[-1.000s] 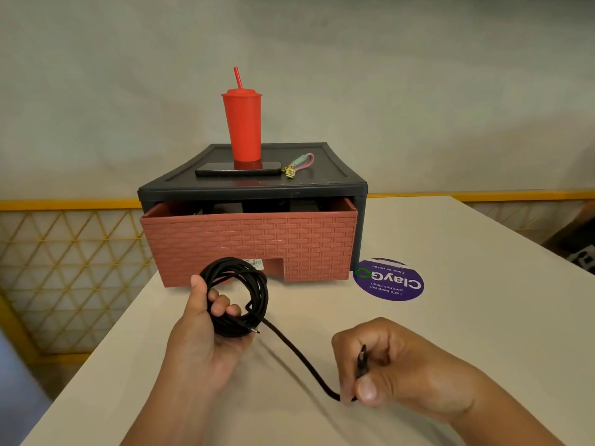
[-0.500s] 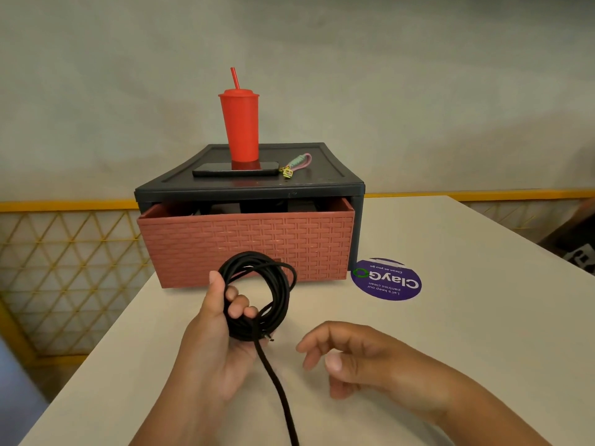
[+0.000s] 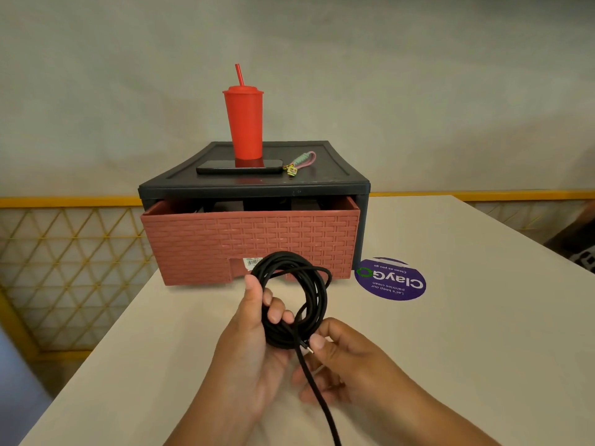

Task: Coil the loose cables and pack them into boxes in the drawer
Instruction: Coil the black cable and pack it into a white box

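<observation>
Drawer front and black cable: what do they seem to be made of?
Drawer front: moulded plastic, matte terracotta, judging by the uniform embossed basket-weave pattern. Black cable: probably a braided fabric sheath, matte. Its loose tail shows a faintly woven texture, though rubber cannot be ruled out.

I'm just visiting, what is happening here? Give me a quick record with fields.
Left hand: grips the coiled cable
Right hand: thumb at the cable's plug, grip unclear
Tail: runs off the bottom edge
Drawer: partly open, in black cabinet
On cabinet: cup, phone, keychain
On table: purple sticker
</observation>
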Tool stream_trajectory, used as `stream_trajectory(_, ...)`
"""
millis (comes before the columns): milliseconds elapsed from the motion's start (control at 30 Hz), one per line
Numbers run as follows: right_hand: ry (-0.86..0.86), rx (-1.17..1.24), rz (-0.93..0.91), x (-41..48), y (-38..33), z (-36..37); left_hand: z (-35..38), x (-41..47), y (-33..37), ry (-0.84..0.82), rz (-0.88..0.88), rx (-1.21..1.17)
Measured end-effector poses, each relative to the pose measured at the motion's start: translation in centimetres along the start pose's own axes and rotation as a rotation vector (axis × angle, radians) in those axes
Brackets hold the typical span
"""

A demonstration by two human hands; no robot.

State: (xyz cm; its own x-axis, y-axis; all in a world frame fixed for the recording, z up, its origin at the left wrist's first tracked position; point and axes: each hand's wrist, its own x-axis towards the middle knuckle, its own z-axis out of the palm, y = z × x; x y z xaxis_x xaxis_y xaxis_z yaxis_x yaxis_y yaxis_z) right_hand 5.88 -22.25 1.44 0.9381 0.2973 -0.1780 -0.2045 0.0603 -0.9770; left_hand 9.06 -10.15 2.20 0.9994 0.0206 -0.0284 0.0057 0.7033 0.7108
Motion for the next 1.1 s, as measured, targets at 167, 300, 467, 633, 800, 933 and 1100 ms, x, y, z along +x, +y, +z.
stream_trajectory(167, 0.130, 0.118, 0.067, -0.7, -0.5, 0.6, 0.4, -0.3, -0.8, 0.016, 0.098, 0.045)
stream_trajectory(300, 0.165, 0.051, 0.065, -0.6, -0.7, 0.7, 0.5, -0.4, -1.0, 0.053, 0.149, 0.086)
stream_trajectory(467, 0.129, 0.181, 0.120, -0.7, -0.8, 0.9, 0.8, -0.8, -1.4, 0.044, 0.149, 0.114)
stream_trajectory(633, 0.016, 0.447, 0.299, -1.1, -1.5, 0.3, 0.6, -1.2, -2.1, -0.006, 0.263, 0.322)
stream_trajectory(800, -0.021, 0.443, 0.301, -1.3, -2.0, 0.4, 0.8, -0.9, -1.1, 0.055, 0.338, 0.276)
stream_trajectory(933, -0.027, 0.368, 0.247, -1.3, -1.9, 1.1, 0.3, 0.1, 1.1, 0.170, 0.324, 0.068)
stream_trajectory(1100, -0.010, 0.303, 0.186, -1.3, -1.7, 1.3, 0.2, 0.1, 0.9, 0.143, 0.276, 0.006)
